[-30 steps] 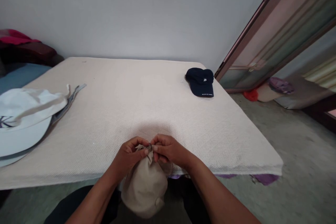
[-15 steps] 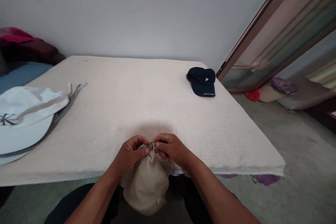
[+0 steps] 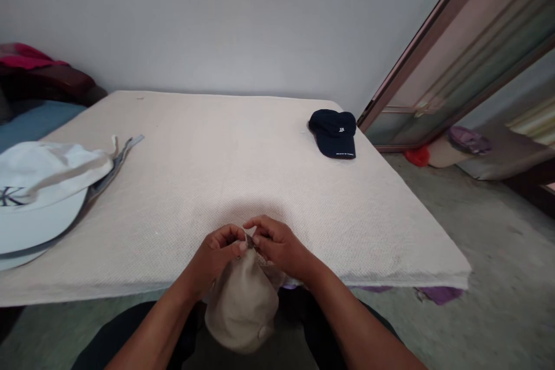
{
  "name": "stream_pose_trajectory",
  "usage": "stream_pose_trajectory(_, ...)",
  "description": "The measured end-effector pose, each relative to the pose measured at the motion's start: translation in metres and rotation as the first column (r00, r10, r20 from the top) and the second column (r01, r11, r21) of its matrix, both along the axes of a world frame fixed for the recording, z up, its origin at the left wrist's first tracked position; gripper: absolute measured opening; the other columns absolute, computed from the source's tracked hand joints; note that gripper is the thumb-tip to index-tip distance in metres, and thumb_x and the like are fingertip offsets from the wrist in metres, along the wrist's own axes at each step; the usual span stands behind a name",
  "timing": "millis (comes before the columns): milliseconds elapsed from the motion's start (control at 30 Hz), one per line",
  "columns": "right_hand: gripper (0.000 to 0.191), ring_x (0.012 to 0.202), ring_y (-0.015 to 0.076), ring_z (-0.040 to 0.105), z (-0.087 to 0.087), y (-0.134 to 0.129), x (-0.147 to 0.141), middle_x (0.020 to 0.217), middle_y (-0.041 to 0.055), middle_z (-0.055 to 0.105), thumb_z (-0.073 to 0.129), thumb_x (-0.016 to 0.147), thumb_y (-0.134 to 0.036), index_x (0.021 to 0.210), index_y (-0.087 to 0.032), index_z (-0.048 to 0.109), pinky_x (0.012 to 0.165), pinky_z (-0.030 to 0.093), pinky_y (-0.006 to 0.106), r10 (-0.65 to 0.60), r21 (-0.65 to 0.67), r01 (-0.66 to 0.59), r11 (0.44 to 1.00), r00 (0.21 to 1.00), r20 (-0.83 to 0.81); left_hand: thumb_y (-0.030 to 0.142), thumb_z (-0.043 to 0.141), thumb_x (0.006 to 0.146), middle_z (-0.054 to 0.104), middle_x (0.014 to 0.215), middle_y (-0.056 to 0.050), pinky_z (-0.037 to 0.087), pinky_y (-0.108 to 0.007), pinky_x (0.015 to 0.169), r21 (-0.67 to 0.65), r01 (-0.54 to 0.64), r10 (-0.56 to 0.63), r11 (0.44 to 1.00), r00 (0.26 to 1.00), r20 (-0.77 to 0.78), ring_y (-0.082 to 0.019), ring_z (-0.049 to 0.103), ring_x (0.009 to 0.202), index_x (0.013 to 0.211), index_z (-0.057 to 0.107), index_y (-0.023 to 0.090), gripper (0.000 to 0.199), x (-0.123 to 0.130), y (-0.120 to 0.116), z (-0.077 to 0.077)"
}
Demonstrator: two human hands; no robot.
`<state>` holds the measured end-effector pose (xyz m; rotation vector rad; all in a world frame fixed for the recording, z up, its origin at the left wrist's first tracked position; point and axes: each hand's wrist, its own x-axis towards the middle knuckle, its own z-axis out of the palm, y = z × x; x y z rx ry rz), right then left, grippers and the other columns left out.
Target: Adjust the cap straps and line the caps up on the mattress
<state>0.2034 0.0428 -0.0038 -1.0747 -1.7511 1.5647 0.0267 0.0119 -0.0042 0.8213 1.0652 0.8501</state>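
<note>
Our left hand (image 3: 218, 252) and right hand (image 3: 280, 247) pinch the gathered edge of a soft, domed beige cap (image 3: 243, 303) at the nubbly cloth's (image 3: 217, 156) near border; its flat weave spreads far beyond.

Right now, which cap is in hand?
The beige cap, held by left hand and right hand; the navy cap and white-topped cap pile lie on pale cloth.

There's a dark K (image 3: 12, 197) on the white cap (image 3: 52, 167), tabletop's (image 3: 217, 144) left edge; far right corner, navy cap (image 3: 327, 123), its lettering (image 3: 345, 154) too small!
</note>
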Motion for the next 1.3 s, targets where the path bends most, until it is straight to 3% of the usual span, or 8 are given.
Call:
stream_pose_trajectory(200, 0.015, 0.066, 0.0108, 0.047, 0.0026, -0.0019, -0.0004, 0.075, -0.0002, 0.054, 0.050, 0.082, -0.017, 0.094, -0.020, 0.057, 0.059, 0.036, 0.022, -0.012, 0.020, 0.012, 1.000, 1.000, 0.016, 0.032, 0.065, 0.075, 0.054, 0.064, 0.004, 0.035, -0.021, 0.057, -0.020, -0.027, 0.028, 0.999, 0.998, 0.050, -0.010, 0.046, 0.058, 0.076, 0.060, 0.018, 0.014, -0.0004, -0.0007, 0.0002)
stream_pose_trajectory(567, 0.011, 0.069, 0.0118, 0.049, 0.0038, -0.0023, -0.0010, 0.077, 0.0009, 0.056, 0.049, 0.082, -0.017, 0.089, -0.020, 0.058, 0.060, 0.037, 0.023, -0.025, -0.012, 0.025, 1.000, 1.000, 0.000, 0.026, 0.070, 0.070, 0.054, 0.066, 0.005, 0.034, -0.021, 0.057, -0.024, 0.015, -0.014, 1.000, 1.000, 0.017, -0.009, 0.046, 0.059, 0.073, 0.058, 0.019, 0.015, -0.0007, -0.0005, 0.0007)
stream_pose_trajectory(767, 0.012, 0.074, 0.0129, 0.053, 0.0010, -0.0010, -0.0002, 0.081, 0.0017, 0.058, 0.052, 0.078, -0.014, 0.086, -0.020, 0.058, 0.065, 0.041, 0.025, -0.032, -0.015, 0.032, 0.999, 0.999, -0.025, 0.017, 0.064, 0.070, 0.051, 0.060, 0.006, 0.031, -0.020, 0.054, -0.048, 0.014, -0.013, 0.999, 1.000, 0.025, -0.008, 0.043, 0.055, 0.070, 0.055, 0.019, 0.009, 0.0018, 0.0000, -0.0005)
stream_pose_trajectory(900, 0.018, 0.083, 0.0146, 0.054, 0.0050, -0.0034, 0.0013, 0.089, 0.0014, 0.060, 0.061, 0.075, -0.019, 0.092, -0.021, 0.059, 0.071, 0.040, 0.026, 0.029, 0.055, -0.030, 0.998, 1.000, 0.006, 0.015, 0.060, 0.070, 0.048, 0.057, 0.006, 0.029, -0.021, 0.051, -0.056, -0.038, 0.041, 0.998, 0.998, 0.055, -0.008, 0.042, 0.052, 0.066, 0.052, 0.018, 0.010, 0.0031, -0.0007, -0.0036)
stream_pose_trajectory(1067, 0.017, 0.076, 0.0137, 0.053, 0.0077, -0.0068, -0.0005, 0.081, -0.0010, 0.060, 0.065, 0.072, -0.020, 0.087, -0.019, 0.057, 0.066, 0.036, 0.025, 0.032, 0.178, -0.062, 0.982, 0.986, 0.166, 0.010, 0.057, 0.068, 0.053, 0.065, 0.004, 0.034, -0.021, 0.055, -0.055, -0.053, 0.062, 0.997, 0.982, 0.176, -0.009, 0.046, 0.057, 0.067, 0.055, 0.016, 0.007, 0.0044, -0.0005, -0.0061)
stream_pose_trajectory(1300, 0.013, 0.070, 0.0108, 0.050, 0.0084, -0.0045, 0.0011, 0.074, -0.0031, 0.057, 0.062, 0.071, -0.015, 0.081, -0.018, 0.055, 0.062, 0.034, 0.023, 0.030, 0.239, -0.076, 0.968, 0.981, 0.190, 0.009, 0.055, 0.066, 0.056, 0.076, 0.000, 0.036, -0.023, 0.057, -0.065, -0.032, 0.045, 0.997, 0.977, 0.206, -0.010, 0.048, 0.062, 0.066, 0.057, 0.014, 0.006, 0.0027, 0.0005, -0.0072)
